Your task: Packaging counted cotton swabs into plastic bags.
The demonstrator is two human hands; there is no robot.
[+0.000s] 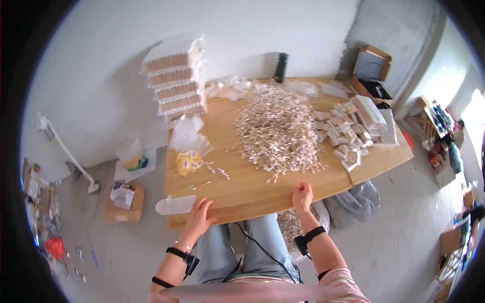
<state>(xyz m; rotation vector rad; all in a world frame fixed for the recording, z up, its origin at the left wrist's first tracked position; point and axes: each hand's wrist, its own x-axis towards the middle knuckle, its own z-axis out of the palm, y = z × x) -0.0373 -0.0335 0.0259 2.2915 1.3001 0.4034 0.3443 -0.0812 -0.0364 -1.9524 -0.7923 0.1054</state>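
While the pale wooden rectangular counter [252, 189] fills the centre of the frame, a broad heap of thin wooden cotton swabs [278, 131] covers its middle, reaching toward the lower edge. A tall stack of plastic-wrapped swab packs [176, 76] stands at upper left, small filled packets [348, 134] lie at right. Loose swabs at the heap's rim could roll off the near edge if a hand jolts the counter. The left hand [199, 217] lies flat, fingers spread, on the counter's near edge; the right hand [303, 196] rests there loosely curled. Each grip holds nothing.
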